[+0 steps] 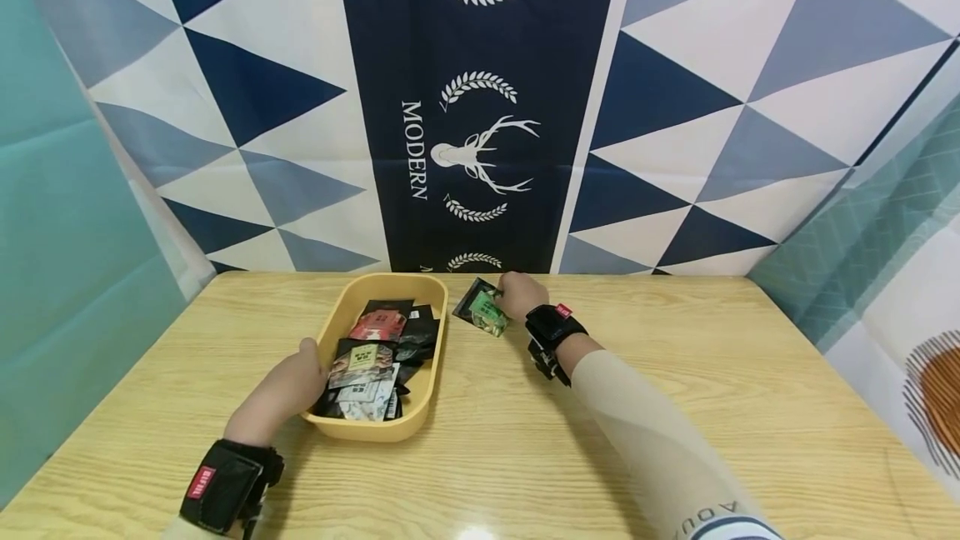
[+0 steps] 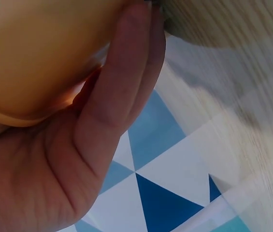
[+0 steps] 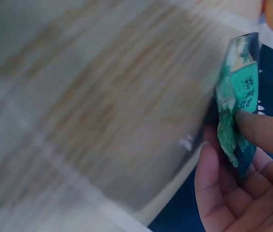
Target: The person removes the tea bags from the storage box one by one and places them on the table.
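Note:
A yellow plastic bin [image 1: 432, 394] stands on the wooden table, left of centre. My left hand [image 1: 294, 382] grips its left side; in the left wrist view the fingers [image 2: 114, 82] lie along the bin's outer wall [image 2: 35, 58], and the thumb is hidden. Several small packets lie in the bin, among them a red-labelled packet [image 1: 380, 325], a yellow-labelled packet [image 1: 363, 361] and a white packet [image 1: 367, 400]. Right of the bin, my right hand [image 1: 522, 297] pinches a black and green packet [image 1: 483, 312] between thumb and fingers. Up close, this packet [image 3: 242, 89] looks creased and tilted.
The wooden table [image 1: 637, 407] reaches back to a hanging cloth [image 1: 480, 157] with triangles and a deer's head. A teal curtain [image 1: 67, 257] borders the left side. Sheer green fabric [image 1: 877, 190] hangs beyond the table's right edge.

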Motion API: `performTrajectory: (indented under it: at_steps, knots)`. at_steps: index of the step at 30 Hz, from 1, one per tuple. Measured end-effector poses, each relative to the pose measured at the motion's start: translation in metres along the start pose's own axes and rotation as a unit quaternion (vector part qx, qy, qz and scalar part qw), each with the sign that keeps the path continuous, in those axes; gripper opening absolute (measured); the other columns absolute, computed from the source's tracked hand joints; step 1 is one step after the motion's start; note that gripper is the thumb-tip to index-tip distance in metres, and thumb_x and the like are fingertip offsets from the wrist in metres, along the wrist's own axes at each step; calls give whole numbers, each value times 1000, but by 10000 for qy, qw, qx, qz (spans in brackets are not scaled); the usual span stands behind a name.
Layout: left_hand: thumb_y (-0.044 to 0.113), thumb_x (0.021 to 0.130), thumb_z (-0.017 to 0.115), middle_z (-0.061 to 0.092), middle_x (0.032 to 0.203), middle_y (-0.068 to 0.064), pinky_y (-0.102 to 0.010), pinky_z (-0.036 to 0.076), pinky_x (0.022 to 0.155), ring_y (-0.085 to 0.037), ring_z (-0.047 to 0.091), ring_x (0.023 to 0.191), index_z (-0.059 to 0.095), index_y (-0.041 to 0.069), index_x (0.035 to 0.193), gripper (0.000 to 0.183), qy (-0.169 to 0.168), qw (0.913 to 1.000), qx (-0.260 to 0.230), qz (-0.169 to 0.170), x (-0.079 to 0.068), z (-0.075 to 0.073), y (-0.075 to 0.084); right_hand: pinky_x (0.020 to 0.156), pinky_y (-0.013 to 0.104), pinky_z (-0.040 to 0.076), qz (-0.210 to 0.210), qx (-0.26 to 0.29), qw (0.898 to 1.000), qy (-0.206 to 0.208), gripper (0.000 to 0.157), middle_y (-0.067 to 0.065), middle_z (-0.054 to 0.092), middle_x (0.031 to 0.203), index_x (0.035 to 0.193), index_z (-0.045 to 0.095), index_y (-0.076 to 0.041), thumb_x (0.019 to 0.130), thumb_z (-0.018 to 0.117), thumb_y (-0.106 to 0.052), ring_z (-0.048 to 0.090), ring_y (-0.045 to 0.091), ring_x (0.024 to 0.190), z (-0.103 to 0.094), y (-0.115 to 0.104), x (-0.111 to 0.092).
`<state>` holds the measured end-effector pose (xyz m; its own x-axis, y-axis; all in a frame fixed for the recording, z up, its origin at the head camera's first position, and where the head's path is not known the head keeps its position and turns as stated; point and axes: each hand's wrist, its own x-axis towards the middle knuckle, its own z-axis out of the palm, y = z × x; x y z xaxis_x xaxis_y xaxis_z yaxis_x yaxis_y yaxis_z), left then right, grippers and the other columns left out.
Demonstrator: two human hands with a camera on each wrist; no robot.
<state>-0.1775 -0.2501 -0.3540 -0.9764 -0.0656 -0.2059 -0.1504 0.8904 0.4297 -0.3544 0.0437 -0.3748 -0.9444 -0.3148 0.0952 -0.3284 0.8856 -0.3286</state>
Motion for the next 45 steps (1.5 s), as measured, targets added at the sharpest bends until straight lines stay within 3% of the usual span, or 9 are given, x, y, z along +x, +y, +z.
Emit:
performTrajectory:
  at_steps: [12,17,22,25,28,32,35,42,45]
  knots:
    - [5,97,33,52,81,-21,-32,44,56,-21,54,67,28,-14,114,26,-40,9999,-135,-51,0,-3,2,51,27,19,455,-97,9984,-320,45,-3,20,57,56,29,-15,86,63,-19,22,13,53,-4,5,1]
    - [5,97,32,54,83,-22,-33,44,57,-22,55,67,27,-15,115,27,-38,9999,-143,-22,-1,-2,4,51,28,25,462,-237,9983,-258,32,-1,36,61,61,43,-12,86,62,-20,32,14,56,0,6,0]
    - [3,97,30,54,85,-25,-33,44,56,-22,56,68,27,-15,114,25,-24,9997,-226,-75,-1,1,5,61,34,43,388,-299,9988,-91,18,9,61,85,90,62,-5,87,63,-22,55,21,73,2,3,-4]
    - [3,97,30,55,88,-26,-33,45,57,-22,57,71,26,-15,117,28,-71,9995,-237,-192,0,2,5,68,38,47,287,-291,9991,138,22,12,62,96,101,64,-5,89,61,-23,59,26,81,2,1,-7]
    - [4,97,32,55,90,-27,-33,47,59,-23,58,73,26,-16,119,30,-87,9996,-114,-252,0,2,3,63,36,45,22,24,9979,654,17,14,63,87,94,65,-4,92,54,-18,57,25,72,-3,-5,-8]
    - [5,96,34,55,86,-25,-34,46,58,-22,57,70,27,-16,116,30,-39,9998,39,-175,-1,2,1,62,32,40,-512,780,9860,1381,22,11,63,80,91,66,-4,95,46,-13,51,19,62,-15,-24,-9]
    - [5,96,34,54,83,-23,-33,45,57,-22,56,68,27,-17,116,30,-26,9999,54,-126,-2,2,-1,68,30,43,-916,1217,9767,1508,22,7,65,87,99,67,-6,95,47,-15,52,15,67,-22,-45,-12]
    - [6,97,35,54,86,-24,-32,45,57,-22,56,70,27,-15,116,30,-3,9999,-42,-118,1,3,-2,79,28,47,-2045,1148,9717,274,21,2,65,103,109,65,-9,93,53,-15,57,13,89,-27,-103,-33]
    - [7,97,35,55,89,-26,-33,45,59,-23,57,73,27,-15,116,30,12,9999,-4,-141,4,2,0,89,27,45,-2798,683,9551,-702,29,3,63,112,120,60,-10,92,56,-16,57,14,102,-24,-120,-43]
